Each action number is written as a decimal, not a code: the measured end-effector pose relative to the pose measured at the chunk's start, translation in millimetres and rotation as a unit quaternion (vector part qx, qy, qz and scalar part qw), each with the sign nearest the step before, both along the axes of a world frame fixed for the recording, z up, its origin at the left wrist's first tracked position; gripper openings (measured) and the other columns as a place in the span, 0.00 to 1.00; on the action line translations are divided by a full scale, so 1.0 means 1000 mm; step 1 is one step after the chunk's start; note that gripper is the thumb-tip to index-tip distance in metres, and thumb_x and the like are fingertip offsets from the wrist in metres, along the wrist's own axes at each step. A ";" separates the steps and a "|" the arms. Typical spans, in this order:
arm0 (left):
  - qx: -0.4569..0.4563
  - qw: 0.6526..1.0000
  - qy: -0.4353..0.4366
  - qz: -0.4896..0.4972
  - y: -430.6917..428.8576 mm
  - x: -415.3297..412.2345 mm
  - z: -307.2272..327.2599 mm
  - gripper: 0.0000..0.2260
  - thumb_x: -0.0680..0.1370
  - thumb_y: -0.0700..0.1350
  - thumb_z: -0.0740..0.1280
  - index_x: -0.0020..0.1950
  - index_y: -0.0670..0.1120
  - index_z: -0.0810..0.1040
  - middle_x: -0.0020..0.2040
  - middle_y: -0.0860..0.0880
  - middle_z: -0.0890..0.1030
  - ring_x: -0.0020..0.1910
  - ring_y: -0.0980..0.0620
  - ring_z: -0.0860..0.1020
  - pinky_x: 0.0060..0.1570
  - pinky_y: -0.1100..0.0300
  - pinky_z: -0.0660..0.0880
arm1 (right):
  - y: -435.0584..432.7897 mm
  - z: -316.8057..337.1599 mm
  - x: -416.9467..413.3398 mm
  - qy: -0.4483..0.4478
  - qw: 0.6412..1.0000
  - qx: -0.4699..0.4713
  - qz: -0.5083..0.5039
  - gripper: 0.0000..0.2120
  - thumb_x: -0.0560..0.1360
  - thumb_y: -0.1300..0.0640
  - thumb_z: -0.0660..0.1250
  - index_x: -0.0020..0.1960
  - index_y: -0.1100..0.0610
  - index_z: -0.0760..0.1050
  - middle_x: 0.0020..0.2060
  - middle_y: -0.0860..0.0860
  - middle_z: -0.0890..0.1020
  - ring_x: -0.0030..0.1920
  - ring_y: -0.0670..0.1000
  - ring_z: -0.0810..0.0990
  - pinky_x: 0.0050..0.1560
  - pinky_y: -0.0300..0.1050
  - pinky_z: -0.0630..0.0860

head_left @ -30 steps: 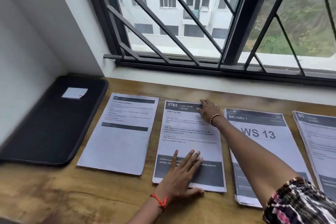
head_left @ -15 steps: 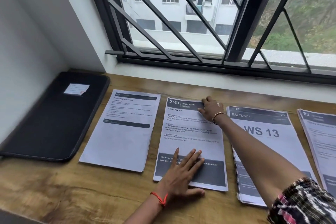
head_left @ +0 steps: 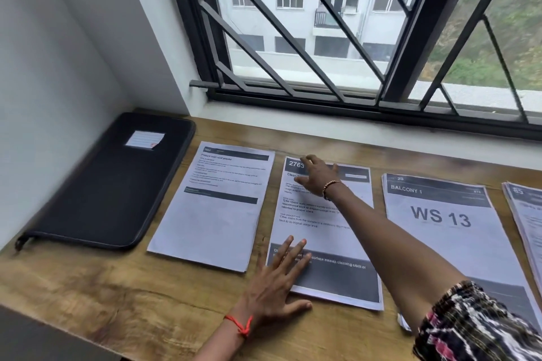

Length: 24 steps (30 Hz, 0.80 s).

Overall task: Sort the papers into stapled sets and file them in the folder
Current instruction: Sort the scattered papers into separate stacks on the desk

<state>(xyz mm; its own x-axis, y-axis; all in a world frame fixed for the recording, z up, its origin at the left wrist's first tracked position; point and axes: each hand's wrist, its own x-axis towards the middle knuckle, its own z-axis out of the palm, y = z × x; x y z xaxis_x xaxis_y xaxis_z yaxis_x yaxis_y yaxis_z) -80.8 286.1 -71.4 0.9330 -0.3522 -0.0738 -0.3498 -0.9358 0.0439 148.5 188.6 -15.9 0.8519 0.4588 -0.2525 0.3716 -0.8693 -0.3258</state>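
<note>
The white printed stack headed 2763 (head_left: 311,231) lies second right of the black zipped folder (head_left: 111,184); left hand (head_left: 275,284) and right hand (head_left: 318,176) press it, fingers straight, grasping nothing. Uneven pushing could skew loose pages.

Below, a wooden table (head_left: 146,296) with brown grain, reaching from the white wall (head_left: 58,67) on the left to a pale sill (head_left: 322,126) at the back. Above the sill, a window with a thick black frame (head_left: 419,23) and slanted black grille bars (head_left: 255,3). At the lower left corner of the frame, a short dark bar (head_left: 202,84) sticking out sideways. Outside, a white building (head_left: 293,23) with many windows and a small railed balcony (head_left: 324,18). To the right of it, a green slope (head_left: 484,67), rather blurred.
</note>
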 end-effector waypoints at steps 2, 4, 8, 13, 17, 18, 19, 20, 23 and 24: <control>0.004 1.000 0.010 0.007 0.003 0.000 -0.002 0.39 0.71 0.73 0.49 0.73 0.49 0.62 0.75 0.47 0.59 0.75 0.45 0.53 0.63 0.36 0.55 | 0.005 -0.001 -0.001 0.009 1.000 -0.012 0.002 0.30 0.78 0.45 0.59 0.75 0.55 0.54 0.73 0.50 0.57 0.73 0.53 0.58 0.70 0.63 0.51; 0.006 1.000 0.019 0.011 0.004 -0.001 -0.004 0.38 0.72 0.73 0.47 0.73 0.49 0.62 0.76 0.47 0.59 0.75 0.46 0.53 0.63 0.37 0.55 | 0.006 -0.004 0.000 0.014 1.000 -0.023 0.000 0.31 0.77 0.44 0.59 0.75 0.55 0.54 0.73 0.50 0.57 0.73 0.53 0.58 0.70 0.63 0.52; 0.003 1.000 0.024 0.017 0.002 -0.001 -0.006 0.37 0.73 0.72 0.45 0.73 0.49 0.62 0.75 0.46 0.56 0.75 0.47 0.52 0.65 0.39 0.53 | 0.003 -0.004 0.002 0.013 1.000 -0.027 -0.004 0.31 0.77 0.43 0.60 0.75 0.55 0.54 0.73 0.49 0.57 0.73 0.52 0.58 0.70 0.64 0.52; -0.001 1.000 -0.002 0.007 0.002 -0.001 -0.001 0.39 0.72 0.73 0.47 0.74 0.48 0.61 0.75 0.47 0.59 0.75 0.47 0.52 0.68 0.40 0.47 | -0.006 -0.001 -0.003 -0.003 1.000 0.002 -0.018 0.31 0.77 0.45 0.60 0.75 0.54 0.54 0.74 0.49 0.57 0.73 0.52 0.58 0.70 0.63 0.51; -0.015 1.000 -0.014 -0.010 -0.001 0.006 0.006 0.40 0.71 0.74 0.48 0.73 0.49 0.63 0.75 0.47 0.60 0.75 0.48 0.52 0.67 0.38 0.48 | -0.022 0.006 -0.010 -0.016 0.999 0.023 -0.040 0.30 0.77 0.45 0.60 0.75 0.54 0.55 0.73 0.49 0.58 0.72 0.51 0.60 0.71 0.62 0.52; -0.025 0.999 -0.017 -0.017 -0.005 0.009 0.008 0.40 0.71 0.74 0.48 0.73 0.49 0.63 0.75 0.48 0.60 0.75 0.48 0.52 0.65 0.38 0.51 | -0.031 0.008 -0.014 -0.026 0.998 0.028 -0.045 0.30 0.78 0.45 0.60 0.74 0.54 0.55 0.73 0.49 0.59 0.72 0.52 0.61 0.71 0.62 0.54; -0.034 0.999 -0.020 -0.025 -0.009 0.011 0.010 0.39 0.72 0.73 0.48 0.73 0.49 0.63 0.75 0.48 0.59 0.75 0.48 0.53 0.64 0.37 0.53 | -0.039 0.008 -0.018 -0.036 0.998 0.033 -0.048 0.29 0.78 0.46 0.59 0.74 0.55 0.56 0.73 0.50 0.59 0.71 0.52 0.63 0.70 0.61 0.55; -0.041 0.998 -0.026 -0.037 -0.015 0.014 0.013 0.38 0.72 0.73 0.48 0.74 0.49 0.62 0.75 0.47 0.60 0.75 0.48 0.54 0.63 0.37 0.54 | -0.051 0.009 -0.022 -0.046 0.997 0.039 -0.053 0.28 0.78 0.46 0.59 0.74 0.55 0.57 0.72 0.50 0.60 0.70 0.52 0.64 0.69 0.60 0.56; -0.067 0.995 -0.033 -0.061 -0.038 0.031 0.024 0.36 0.75 0.70 0.48 0.74 0.47 0.61 0.75 0.46 0.61 0.75 0.48 0.54 0.65 0.39 0.50 | -0.089 0.012 -0.035 -0.078 0.993 0.048 -0.074 0.25 0.79 0.48 0.59 0.73 0.56 0.59 0.72 0.50 0.61 0.70 0.52 0.64 0.69 0.58 0.57; -0.082 0.994 -0.034 -0.060 -0.047 0.038 0.029 0.35 0.75 0.69 0.48 0.74 0.48 0.61 0.75 0.47 0.60 0.75 0.49 0.52 0.66 0.40 0.48 | -0.104 0.013 -0.039 -0.094 0.991 0.042 -0.082 0.25 0.79 0.49 0.58 0.72 0.56 0.59 0.72 0.50 0.61 0.70 0.51 0.64 0.69 0.57 0.57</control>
<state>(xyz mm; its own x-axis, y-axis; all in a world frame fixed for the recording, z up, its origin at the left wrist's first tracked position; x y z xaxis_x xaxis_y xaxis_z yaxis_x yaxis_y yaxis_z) -42.7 238.8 -42.7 0.8844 -0.4634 0.0556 -0.4659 -0.8695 0.1642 109.8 84.5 -2.8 0.9450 0.3232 -0.0494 0.2886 -0.8957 -0.3384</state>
